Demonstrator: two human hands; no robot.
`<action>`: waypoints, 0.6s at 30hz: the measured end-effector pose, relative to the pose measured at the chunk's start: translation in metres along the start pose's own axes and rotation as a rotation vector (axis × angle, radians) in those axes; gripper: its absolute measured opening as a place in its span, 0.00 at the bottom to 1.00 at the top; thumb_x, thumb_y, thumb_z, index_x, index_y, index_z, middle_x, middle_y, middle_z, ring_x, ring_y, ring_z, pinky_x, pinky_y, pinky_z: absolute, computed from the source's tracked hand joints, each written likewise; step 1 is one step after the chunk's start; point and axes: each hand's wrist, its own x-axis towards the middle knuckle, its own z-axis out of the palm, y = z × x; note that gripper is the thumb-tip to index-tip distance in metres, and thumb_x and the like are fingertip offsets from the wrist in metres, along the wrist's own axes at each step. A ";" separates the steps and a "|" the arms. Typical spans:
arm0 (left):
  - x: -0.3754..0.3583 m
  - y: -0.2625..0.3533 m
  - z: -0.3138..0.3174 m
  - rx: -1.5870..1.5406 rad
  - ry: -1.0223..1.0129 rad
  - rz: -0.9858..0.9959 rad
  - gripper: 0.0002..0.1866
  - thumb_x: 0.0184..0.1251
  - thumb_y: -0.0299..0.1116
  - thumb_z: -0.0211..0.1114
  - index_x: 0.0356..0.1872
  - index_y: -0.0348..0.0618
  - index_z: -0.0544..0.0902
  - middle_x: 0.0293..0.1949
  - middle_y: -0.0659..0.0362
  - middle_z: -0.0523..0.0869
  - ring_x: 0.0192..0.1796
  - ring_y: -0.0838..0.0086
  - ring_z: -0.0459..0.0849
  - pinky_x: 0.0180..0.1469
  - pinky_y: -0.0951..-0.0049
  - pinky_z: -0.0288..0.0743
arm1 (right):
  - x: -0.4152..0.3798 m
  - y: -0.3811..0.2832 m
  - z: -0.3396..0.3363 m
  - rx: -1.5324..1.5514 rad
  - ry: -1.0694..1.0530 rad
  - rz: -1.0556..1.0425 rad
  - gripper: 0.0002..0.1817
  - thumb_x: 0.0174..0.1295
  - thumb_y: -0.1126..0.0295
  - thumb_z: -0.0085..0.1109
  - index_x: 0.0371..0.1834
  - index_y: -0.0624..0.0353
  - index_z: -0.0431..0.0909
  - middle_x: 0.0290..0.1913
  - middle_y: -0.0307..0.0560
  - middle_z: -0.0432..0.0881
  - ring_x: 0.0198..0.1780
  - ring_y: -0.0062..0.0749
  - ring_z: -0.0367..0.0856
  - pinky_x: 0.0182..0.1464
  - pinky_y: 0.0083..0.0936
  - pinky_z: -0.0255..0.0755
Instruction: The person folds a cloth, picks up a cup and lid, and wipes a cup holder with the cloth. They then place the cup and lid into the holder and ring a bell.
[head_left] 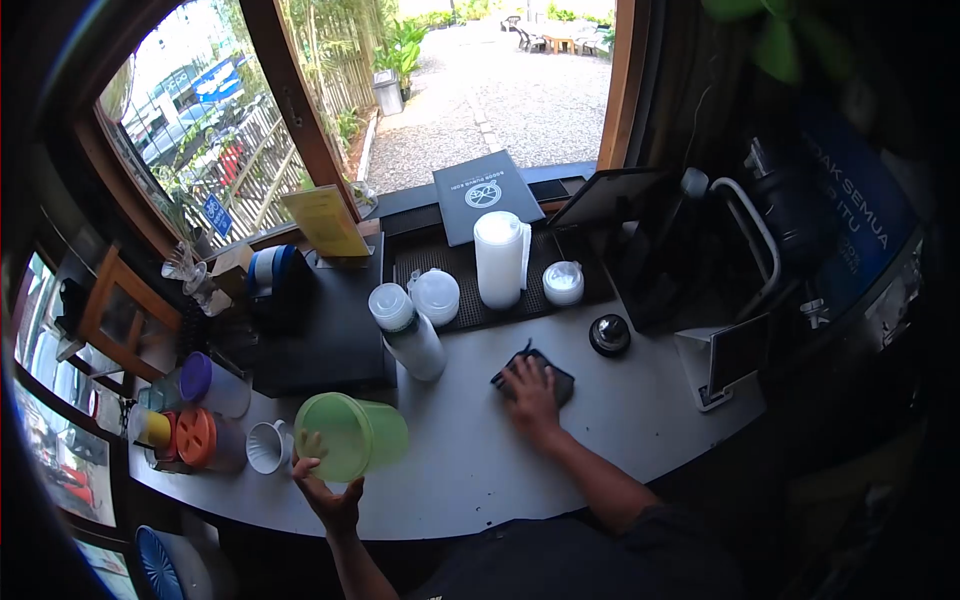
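Note:
My left hand [330,492] grips a light-green translucent plastic container [385,440] from below and the side, tilting it with its round lid facing left and toward me. The thumb and fingers are wrapped against its lower edge. Farther right, my right hand [530,392] presses a bunched black cloth [562,382] onto the grey counter [450,470], fingers curled over it. Small dark crumbs are scattered on the counter near me. Just left of the green container is a white ribbed dripper cup [267,447].
Stacked cups with lids [415,345] and a tall white stack [498,260] stand behind, near a black drip mat [545,285]. A black round tamper-like object [609,335] and a tablet stand [705,375] are at right. Orange-lidded [197,437] and purple-lidded [200,378] jars stand at left.

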 end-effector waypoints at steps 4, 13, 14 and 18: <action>-0.015 -0.003 -0.042 0.066 0.120 -0.036 0.41 0.54 0.59 0.78 0.57 0.50 0.64 0.67 0.46 0.66 0.70 0.52 0.69 0.71 0.50 0.65 | -0.066 -0.097 0.051 0.621 -0.575 -0.440 0.31 0.63 0.73 0.53 0.73 0.49 0.69 0.73 0.55 0.69 0.79 0.43 0.60 0.80 0.47 0.45; -0.059 -0.015 -0.125 0.250 0.275 -0.134 0.40 0.58 0.58 0.76 0.60 0.47 0.64 0.61 0.52 0.66 0.68 0.58 0.68 0.72 0.54 0.63 | -0.018 -0.010 -0.055 1.343 0.034 0.200 0.13 0.78 0.68 0.52 0.59 0.63 0.76 0.49 0.41 0.83 0.51 0.23 0.78 0.59 0.23 0.72; -0.061 -0.015 -0.126 0.254 0.262 -0.139 0.40 0.58 0.58 0.76 0.59 0.47 0.64 0.62 0.51 0.65 0.69 0.57 0.68 0.71 0.52 0.63 | -0.017 0.026 -0.080 1.198 0.169 0.254 0.15 0.78 0.64 0.53 0.58 0.63 0.78 0.49 0.42 0.84 0.51 0.23 0.79 0.59 0.23 0.72; -0.068 -0.020 -0.129 0.267 0.210 -0.166 0.40 0.57 0.59 0.76 0.58 0.48 0.64 0.64 0.47 0.65 0.70 0.54 0.67 0.71 0.48 0.64 | -0.066 0.123 -0.157 0.651 0.570 0.472 0.20 0.79 0.57 0.51 0.58 0.64 0.78 0.51 0.48 0.83 0.53 0.32 0.80 0.59 0.29 0.71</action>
